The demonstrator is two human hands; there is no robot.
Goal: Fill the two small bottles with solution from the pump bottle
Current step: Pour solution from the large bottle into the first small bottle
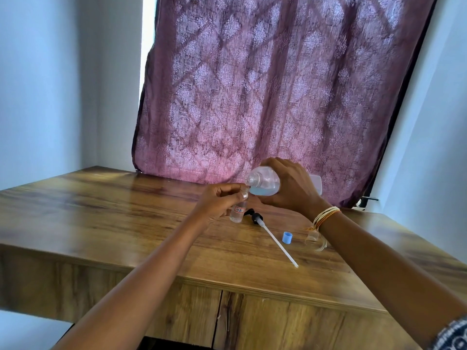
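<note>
My right hand (pixel 293 188) grips the clear pump bottle (pixel 265 183), tipped on its side with its open neck pointing left and blue solution pooled near the mouth. Its neck sits right over the top of a small clear bottle (pixel 238 213) with a white label, which my left hand (pixel 218 202) holds upright just above the wooden table (pixel 101 210). The black pump head with its long white tube (pixel 274 239) lies loose on the table. A second small clear bottle (pixel 312 236) stands partly hidden behind my right wrist. A blue cap (pixel 287 237) rests beside it.
A purple patterned curtain (pixel 278 84) hangs directly behind the table, close to my right hand. Pale walls rise on both sides. The table's front edge (pixel 227 286) runs across below my forearms.
</note>
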